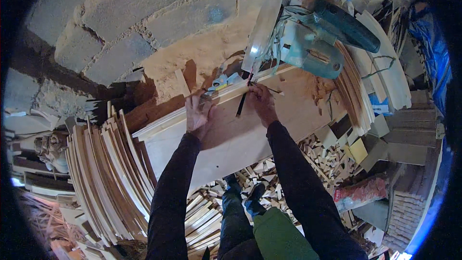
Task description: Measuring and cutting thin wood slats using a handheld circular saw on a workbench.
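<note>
Right hand [263, 104] pinches slim black stick [240, 106]; left hand [198, 114]: grip indeterminate. Weak bracing could shift long pale wooden strip [231, 92].

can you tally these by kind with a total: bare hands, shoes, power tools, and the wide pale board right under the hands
Bare hands: 2 (left hand, right hand)
Shoes: 2, both dark
Power tool: 1, teal with a dark handle
Wide pale board: 1
Total: 6
</note>
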`<state>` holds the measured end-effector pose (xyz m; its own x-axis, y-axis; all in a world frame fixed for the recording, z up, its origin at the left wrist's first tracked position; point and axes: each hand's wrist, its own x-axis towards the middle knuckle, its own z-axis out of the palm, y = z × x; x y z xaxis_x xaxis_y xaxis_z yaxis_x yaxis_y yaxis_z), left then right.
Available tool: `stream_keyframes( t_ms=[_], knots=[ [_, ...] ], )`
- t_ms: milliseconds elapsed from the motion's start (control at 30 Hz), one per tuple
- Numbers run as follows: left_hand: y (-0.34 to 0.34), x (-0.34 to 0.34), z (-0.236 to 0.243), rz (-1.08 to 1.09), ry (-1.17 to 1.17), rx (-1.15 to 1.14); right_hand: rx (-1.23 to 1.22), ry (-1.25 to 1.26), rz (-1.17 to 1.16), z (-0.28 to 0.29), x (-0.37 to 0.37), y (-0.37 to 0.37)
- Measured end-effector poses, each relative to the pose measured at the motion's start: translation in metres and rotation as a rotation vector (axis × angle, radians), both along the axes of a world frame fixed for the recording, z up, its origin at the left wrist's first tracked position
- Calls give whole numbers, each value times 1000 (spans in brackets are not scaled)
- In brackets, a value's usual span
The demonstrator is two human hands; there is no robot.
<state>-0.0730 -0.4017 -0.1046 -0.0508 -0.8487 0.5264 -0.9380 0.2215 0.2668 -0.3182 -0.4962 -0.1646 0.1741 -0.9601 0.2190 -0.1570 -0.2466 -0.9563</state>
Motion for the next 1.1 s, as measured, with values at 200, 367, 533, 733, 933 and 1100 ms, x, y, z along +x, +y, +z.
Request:
stream_keyframes(
  t_ms=[200, 367, 533, 733, 933, 1100],
  knots=[
    [-1, -2, 2, -7, 15, -18, -50, 53, 49, 8, -6, 2],
    [-1, -4, 7, -13, 22, -12, -74, 217, -18, 11, -9, 3],
    [0, -6, 9, -14, 26, 18, 5, -49, -9, 19, -1, 7],
    [-1, -3, 0, -23, 49, 11, -41, 177, 16, 36, -7, 11],
    [-2, 2, -16, 39, -53, 69, 3, 77, 30, 15, -3, 8],
    [4, -9, -15, 306, 378, 158, -231, 282, 34, -11, -6, -6]
  ],
)
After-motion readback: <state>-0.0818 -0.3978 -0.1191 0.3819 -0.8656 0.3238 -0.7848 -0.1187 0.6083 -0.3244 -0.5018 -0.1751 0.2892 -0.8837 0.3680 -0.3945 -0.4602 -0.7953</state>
